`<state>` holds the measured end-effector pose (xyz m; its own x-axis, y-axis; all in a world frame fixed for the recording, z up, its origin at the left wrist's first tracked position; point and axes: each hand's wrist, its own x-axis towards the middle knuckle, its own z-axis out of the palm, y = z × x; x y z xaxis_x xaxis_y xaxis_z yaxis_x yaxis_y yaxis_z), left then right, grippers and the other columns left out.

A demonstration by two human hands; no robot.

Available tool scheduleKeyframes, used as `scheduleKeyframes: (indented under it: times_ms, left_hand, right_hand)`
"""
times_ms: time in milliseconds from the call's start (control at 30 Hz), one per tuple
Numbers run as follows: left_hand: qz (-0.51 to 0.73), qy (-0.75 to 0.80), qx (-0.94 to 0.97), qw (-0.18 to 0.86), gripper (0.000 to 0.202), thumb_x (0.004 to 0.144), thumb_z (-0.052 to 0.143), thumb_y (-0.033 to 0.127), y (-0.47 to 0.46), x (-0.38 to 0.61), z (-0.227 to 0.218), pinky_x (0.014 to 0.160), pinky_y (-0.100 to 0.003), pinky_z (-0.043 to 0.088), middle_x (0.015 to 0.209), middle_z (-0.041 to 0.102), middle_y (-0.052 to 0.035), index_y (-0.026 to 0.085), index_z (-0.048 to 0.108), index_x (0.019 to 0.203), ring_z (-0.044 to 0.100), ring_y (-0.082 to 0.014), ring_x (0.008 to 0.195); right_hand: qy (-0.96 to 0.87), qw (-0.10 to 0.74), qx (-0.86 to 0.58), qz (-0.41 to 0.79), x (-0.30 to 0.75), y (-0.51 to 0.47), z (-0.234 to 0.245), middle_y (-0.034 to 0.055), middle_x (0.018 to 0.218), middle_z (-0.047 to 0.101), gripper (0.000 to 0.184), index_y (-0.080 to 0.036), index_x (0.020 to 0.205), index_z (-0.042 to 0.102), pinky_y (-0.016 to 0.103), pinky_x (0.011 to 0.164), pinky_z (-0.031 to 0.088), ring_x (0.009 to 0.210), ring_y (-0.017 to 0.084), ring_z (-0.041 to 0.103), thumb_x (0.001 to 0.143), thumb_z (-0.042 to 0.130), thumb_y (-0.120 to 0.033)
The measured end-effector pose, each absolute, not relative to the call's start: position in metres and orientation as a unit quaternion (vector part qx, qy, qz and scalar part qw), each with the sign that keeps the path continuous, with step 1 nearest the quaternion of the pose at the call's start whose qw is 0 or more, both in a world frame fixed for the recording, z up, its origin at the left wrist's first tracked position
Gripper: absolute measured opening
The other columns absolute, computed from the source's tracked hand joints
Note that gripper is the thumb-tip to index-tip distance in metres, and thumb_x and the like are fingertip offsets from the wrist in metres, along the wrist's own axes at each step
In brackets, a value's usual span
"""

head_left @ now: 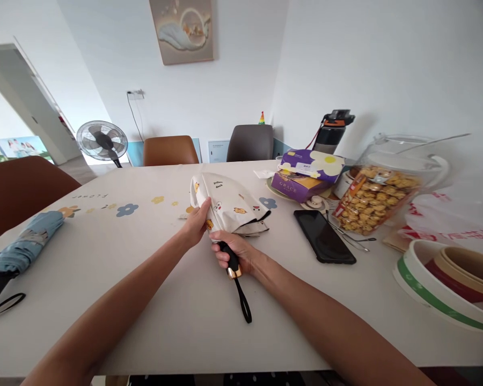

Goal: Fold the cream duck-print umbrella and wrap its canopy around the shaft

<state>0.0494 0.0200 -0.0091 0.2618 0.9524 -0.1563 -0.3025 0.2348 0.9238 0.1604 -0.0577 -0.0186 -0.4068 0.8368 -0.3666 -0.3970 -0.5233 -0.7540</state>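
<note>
A white folding umbrella (235,201) with small yellow ducks lies at an angle over the middle of the table, its canopy collapsed but loose, with folds spreading to the right. My right hand (236,251) is wrapped round its black handle near the base of the canopy. From the handle's gold end a black wrist strap (243,303) hangs toward me. On the canopy's left side my left hand (197,221) grips the cloth, thumb on top; its other fingers are mostly hidden.
A furled blue umbrella (30,244) lies at the left. To the right are a black phone (324,236), glasses (356,241), purple boxes (300,184), a snack jar (380,193) and a white-green roll (418,287). Chairs (171,150) stand beyond the white table (177,321).
</note>
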Motion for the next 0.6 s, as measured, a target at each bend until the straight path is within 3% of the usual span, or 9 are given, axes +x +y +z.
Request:
scheduleKeyframes:
  times_ms: [133,333,500,600]
  left_hand:
    - [0.51,0.398,0.342,0.681,0.041,0.067,0.071,0.042,0.023,0.055,-0.007,0.073,-0.032,0.054,0.085,0.068,-0.0102,0.012,0.063,0.093,0.064,-0.0217,0.079]
    - [0.529,0.456,0.306,0.647,0.04,0.063,0.073,0.04,0.019,0.055,-0.011,0.068,-0.035,0.055,0.085,0.067,-0.0091,0.014,0.062,0.093,0.065,-0.0234,0.075]
    - [0.531,0.468,0.357,0.61,0.037,0.071,0.063,0.049,0.04,0.052,-0.007,0.072,-0.033,0.053,0.087,0.065,-0.0097,0.015,0.062,0.087,0.062,-0.0219,0.082]
    - [0.558,0.502,0.359,0.555,0.035,0.075,0.058,0.049,0.08,0.043,0.006,0.066,-0.032,0.051,0.081,0.062,-0.009,0.014,0.058,0.08,0.06,-0.0199,0.075]
  right_hand:
    - [-0.292,0.364,-0.353,0.811,0.159,-0.059,-0.021,-0.0054,0.058,0.05,0.017,-0.016,0.075,0.048,0.017,0.033,0.035,0.034,0.003,0.036,0.076,0.061,-0.029]
    - [-0.27,0.359,-0.337,0.827,0.155,-0.059,-0.02,-0.0042,0.064,0.054,0.022,-0.016,0.079,0.05,0.016,0.034,0.034,0.035,0.002,0.037,0.075,0.064,-0.032]
    - [-0.255,0.334,-0.342,0.841,0.153,-0.058,-0.018,-0.0097,0.047,0.038,0.023,-0.018,0.063,0.039,0.016,0.032,0.031,0.031,0.003,0.031,0.076,0.058,-0.021]
    - [-0.261,0.333,-0.333,0.843,0.154,-0.058,-0.02,-0.01,0.044,0.034,0.025,-0.019,0.059,0.035,0.016,0.031,0.03,0.03,0.003,0.028,0.078,0.052,-0.02]
